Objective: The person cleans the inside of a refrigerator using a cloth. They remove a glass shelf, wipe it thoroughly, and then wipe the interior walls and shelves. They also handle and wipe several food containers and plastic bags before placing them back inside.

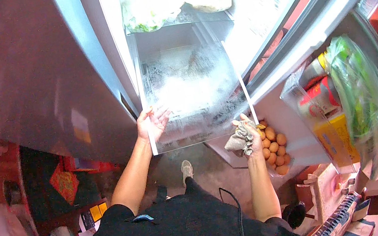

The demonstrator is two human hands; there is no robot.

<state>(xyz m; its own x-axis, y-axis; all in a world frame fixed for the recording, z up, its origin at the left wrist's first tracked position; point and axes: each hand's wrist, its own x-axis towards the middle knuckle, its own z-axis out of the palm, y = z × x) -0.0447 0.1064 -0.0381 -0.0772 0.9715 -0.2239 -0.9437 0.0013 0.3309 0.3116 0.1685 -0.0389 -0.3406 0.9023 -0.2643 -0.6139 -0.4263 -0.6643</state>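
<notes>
A glass refrigerator shelf (193,121) with white side rims sticks out of the open refrigerator, its surface misted or smeared. My left hand (152,124) supports its left edge near the front corner, palm up and fingers spread beneath the glass. At the front right corner my right hand (252,139) holds a crumpled grey cloth (240,141) by the shelf's rim. Farther in, bags of leafy vegetables (152,14) rest on another glass shelf (194,16). Bright glare hides part of the interior.
The open refrigerator door on the right bears brown eggs (273,146), a bag of green vegetables (360,99) and a yellow carton (335,139) in its bins. The closed door panel (36,88) stands at left. A shoe (186,169) is on the floor below.
</notes>
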